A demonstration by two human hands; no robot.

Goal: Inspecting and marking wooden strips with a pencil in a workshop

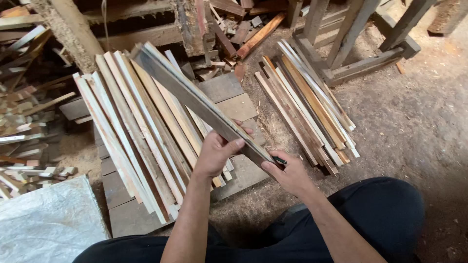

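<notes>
a long wooden strip (195,97) is gripped by the left hand (214,153) and right hand (287,173), above a pile of strips (131,131).

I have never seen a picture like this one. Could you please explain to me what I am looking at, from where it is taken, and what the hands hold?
There is one picture, taken by a camera worn on a person's head and looking down, so the two bare arms are the person's own. No machine is involved.

The left hand grips a long grey wooden slat around its middle part. The right hand supports the near end of the slat; a small dark object shows at its fingers, too hidden to name.

Below, on flat boards on the ground, lies a pile of pale slats. A second pile of slats lies to the right on the sawdust floor. Scrap wood is heaped on the left, near a grey sheet.
</notes>
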